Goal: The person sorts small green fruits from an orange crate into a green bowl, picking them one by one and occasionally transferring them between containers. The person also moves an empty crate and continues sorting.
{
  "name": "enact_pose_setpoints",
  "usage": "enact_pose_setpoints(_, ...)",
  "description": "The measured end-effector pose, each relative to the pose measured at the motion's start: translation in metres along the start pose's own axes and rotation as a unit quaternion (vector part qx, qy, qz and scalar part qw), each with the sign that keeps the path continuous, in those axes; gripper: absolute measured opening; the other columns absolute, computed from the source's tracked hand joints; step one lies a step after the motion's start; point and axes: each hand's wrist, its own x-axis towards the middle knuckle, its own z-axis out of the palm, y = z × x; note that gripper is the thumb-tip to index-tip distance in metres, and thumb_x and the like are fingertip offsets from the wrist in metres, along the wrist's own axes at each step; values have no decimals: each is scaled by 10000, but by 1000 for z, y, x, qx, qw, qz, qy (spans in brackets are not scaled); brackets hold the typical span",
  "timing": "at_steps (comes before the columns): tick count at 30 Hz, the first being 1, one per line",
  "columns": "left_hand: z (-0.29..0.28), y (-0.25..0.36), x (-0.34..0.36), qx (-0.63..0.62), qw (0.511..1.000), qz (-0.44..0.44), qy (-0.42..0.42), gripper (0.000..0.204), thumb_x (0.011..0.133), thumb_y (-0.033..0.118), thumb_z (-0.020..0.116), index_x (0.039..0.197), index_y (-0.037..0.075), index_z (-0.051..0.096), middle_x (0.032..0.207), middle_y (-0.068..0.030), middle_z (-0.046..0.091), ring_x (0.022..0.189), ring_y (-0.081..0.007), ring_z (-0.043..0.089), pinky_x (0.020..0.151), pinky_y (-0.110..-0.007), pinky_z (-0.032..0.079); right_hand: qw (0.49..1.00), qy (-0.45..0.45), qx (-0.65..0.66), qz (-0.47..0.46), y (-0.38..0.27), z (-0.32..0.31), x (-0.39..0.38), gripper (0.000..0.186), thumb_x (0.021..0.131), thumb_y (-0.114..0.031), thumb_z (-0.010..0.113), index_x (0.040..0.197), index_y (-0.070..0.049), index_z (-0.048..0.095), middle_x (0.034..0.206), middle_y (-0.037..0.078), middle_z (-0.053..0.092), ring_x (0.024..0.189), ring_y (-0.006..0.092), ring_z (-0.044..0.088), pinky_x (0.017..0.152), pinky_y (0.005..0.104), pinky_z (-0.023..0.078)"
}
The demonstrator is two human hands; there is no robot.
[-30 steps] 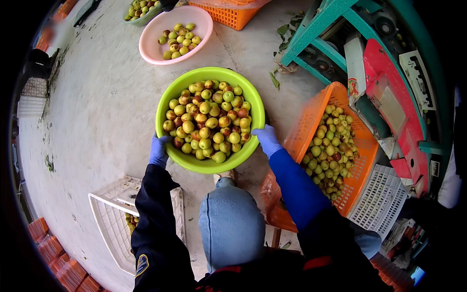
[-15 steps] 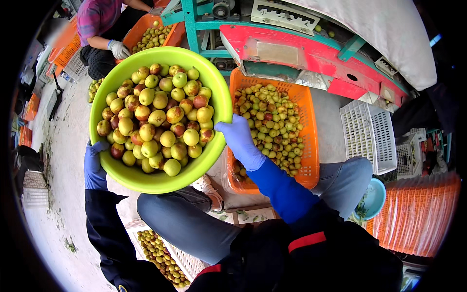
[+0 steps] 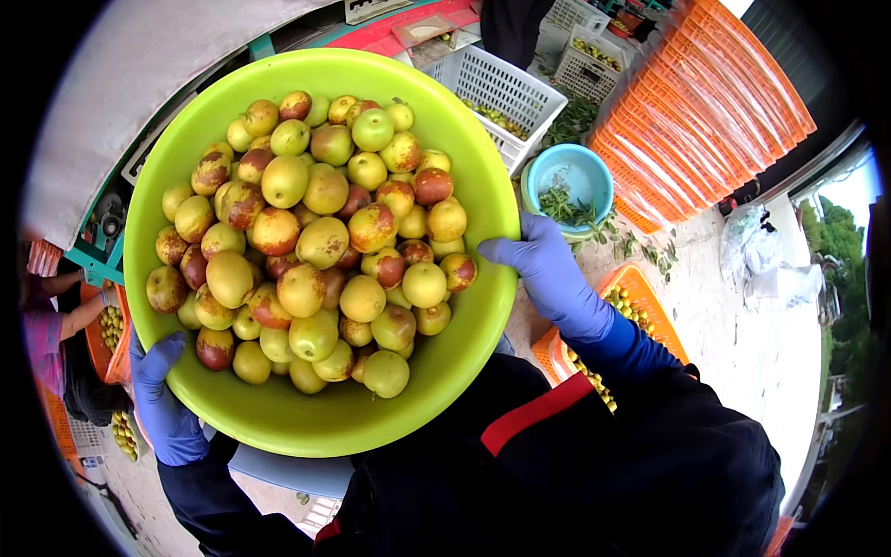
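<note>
A wide lime-green basin (image 3: 436,408) is held up in front of me, heaped with yellow-green and red-brown jujubes (image 3: 322,243). My left hand (image 3: 169,399), in a purple-blue glove, grips its rim at the lower left, with some of the fingers hidden under the basin. At the right side, my right hand (image 3: 555,276), gloved the same way, clasps the rim with the thumb on the inside edge. The fingers beneath the rim are out of sight.
Tall stacked orange crates (image 3: 691,111) stand at the right behind a blue tub (image 3: 577,181) with leaves. A white crate (image 3: 497,97) sits beyond the basin, and an orange crate of jujubes (image 3: 640,302) at right. Another person (image 3: 70,334) works at the far left.
My view has swung to the right, and the basin is now closer and larger. Both hands keep their hold on it. Stacked crates and the blue tub have come more into view.
</note>
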Motion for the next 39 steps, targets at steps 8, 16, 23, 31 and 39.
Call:
enact_pose_setpoints(8,124,-3,-18,5,965,-55,-255,494,710,-47,569,1191,-8,467,1041,-112,586,898,-186,599,784,-306,501,973,218,63,-49,-30,-135,-129,328,690,-36,561,995,85,564,859,127,630,701,182,615,673,270,502)
enact_pose_setpoints(16,90,-56,-29,-81,966,-165,-181,512,707,-90,543,1207,-9,467,1063,-93,580,939,-160,578,804,-289,492,985,173,-8,-10,-15,-132,-116,315,722,-23,547,1018,84,566,921,136,630,774,181,622,705,278,506)
enact_pose_setpoints(23,61,-59,-115,-60,993,-61,82,531,669,-105,565,1182,14,499,1052,-61,582,884,-141,574,796,-301,488,997,-55,-32,-50,-18,-111,-39,315,730,-12,508,1030,63,563,921,105,631,788,155,608,719,274,492)
enact_pose_setpoints(31,-104,-70,-198,-21,931,59,359,517,619,-50,487,1135,-16,497,1039,-134,581,919,-242,595,820,-342,504,933,-341,-87,-70,111,102,12,304,733,-41,564,1026,38,558,844,91,637,742,119,593,664,272,487)
enact_pose_setpoints(39,-185,-129,-115,-82,930,23,357,556,597,11,458,1151,-34,468,1084,-151,552,995,-274,564,879,-367,470,931,-313,-170,-81,187,198,83,282,698,-104,581,934,48,552,797,188,602,708,299,610,637,358,481)
